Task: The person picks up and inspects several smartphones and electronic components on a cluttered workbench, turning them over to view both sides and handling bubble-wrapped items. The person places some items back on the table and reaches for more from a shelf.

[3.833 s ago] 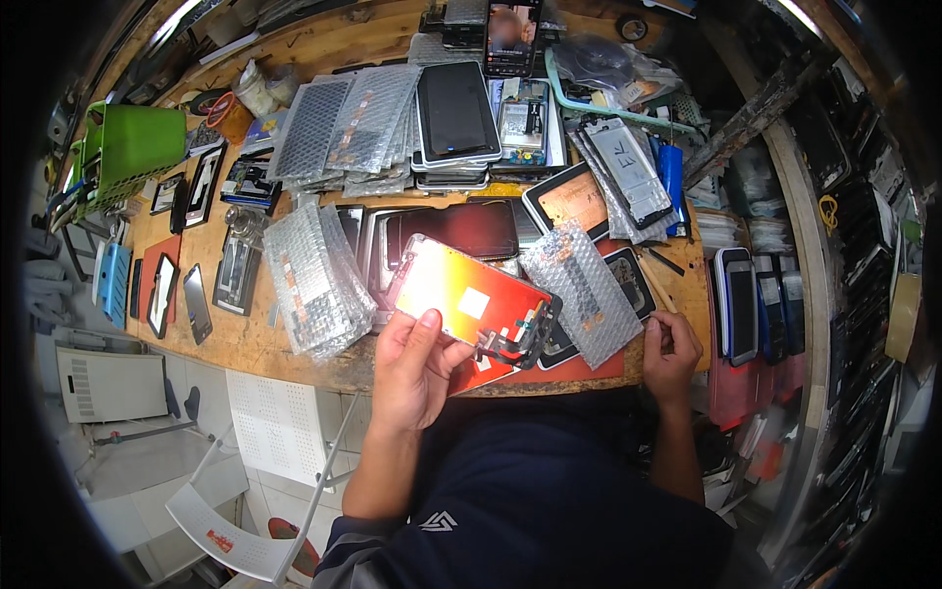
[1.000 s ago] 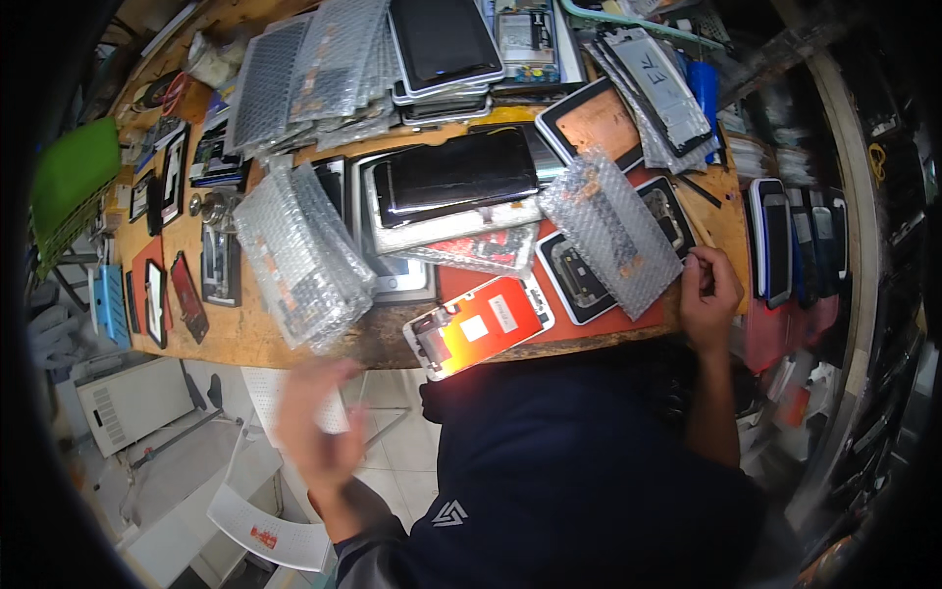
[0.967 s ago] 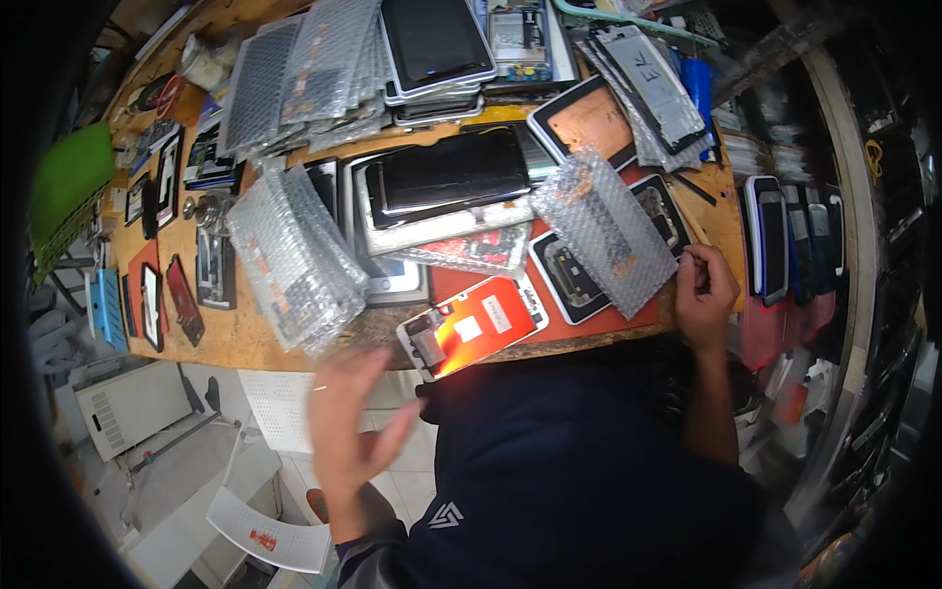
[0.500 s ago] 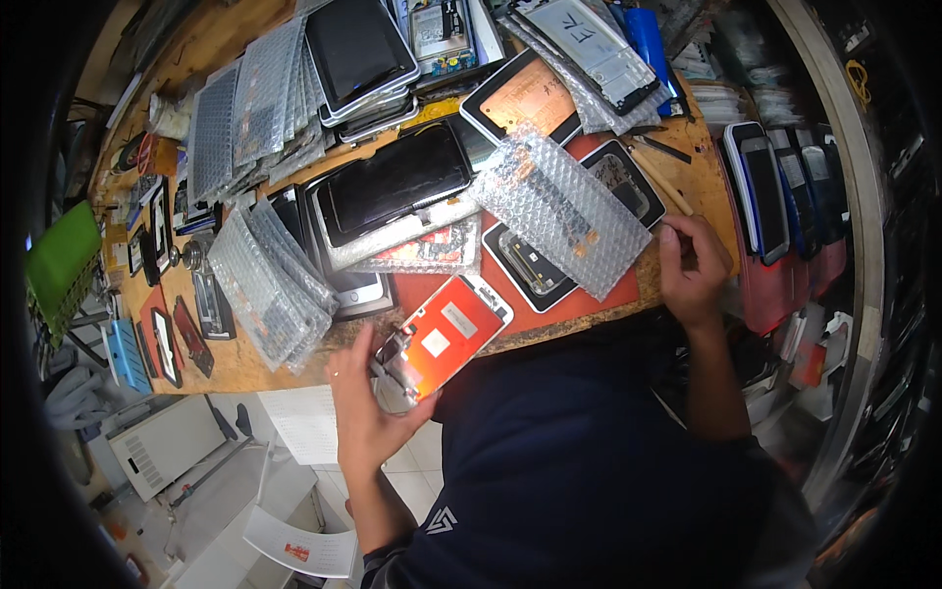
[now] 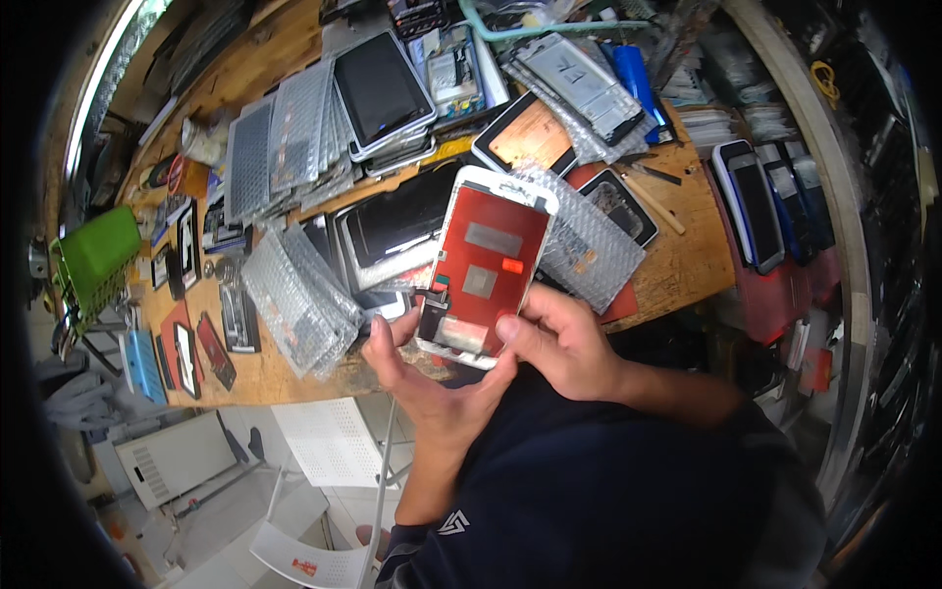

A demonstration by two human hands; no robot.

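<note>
Above the bench's front edge I hold a phone screen tilted up, its back toward me. The back is red with grey label patches, inside a white frame, and a dark flex cable hangs at its lower left corner. My left hand is closed on the lower end from the left. My right hand grips the lower right side, its thumb pressed on the red back. Behind the screen lies a bubble-wrap sleeve, partly covered by it. A dark screen panel rests to the left, partly hidden.
Bubble-wrap sleeves lie left of my hands, with more sleeves stacked behind. A pile of tablets stands at the back. A wooden-handled tool lies at right, near a rack of phones. A green basket hangs at far left.
My right hand has come from the bench's right side onto the phone screen. The screen has risen and turned more upright, with my left hand still holding it. The view has shifted slightly.
</note>
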